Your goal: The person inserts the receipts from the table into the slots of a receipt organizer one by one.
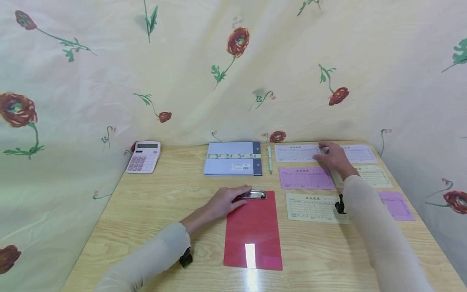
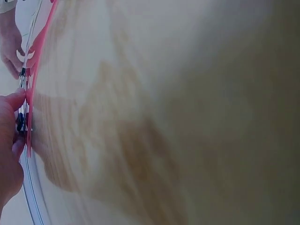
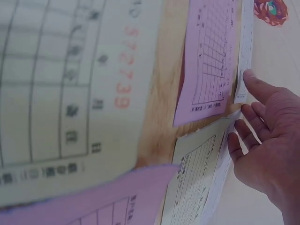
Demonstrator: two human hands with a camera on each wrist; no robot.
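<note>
Resting with fingers on the metal clip (image 1: 252, 195) of the flat red plastic clipboard (image 1: 253, 231) at the wooden table's (image 1: 153, 211) middle, the left hand (image 1: 228, 200) presses it, while the right hand (image 1: 333, 157), fingers straight, touches the far pale-pink printed form (image 1: 296, 153).

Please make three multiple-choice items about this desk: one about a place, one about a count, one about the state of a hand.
1. Where is the calculator?
A. far left of the table
B. on the clipboard
C. under the right hand

2. How many purple forms lie on the table?
A. one
B. two
C. five

3. What is the left hand doing?
A. holding the pen
B. resting on the clip of the red clipboard
C. hanging off the table

Key: 1 A, it sits by the left wall. 2 B, one in the middle row, one at the right edge. 3 B, fingers lie on the metal clip.
</note>
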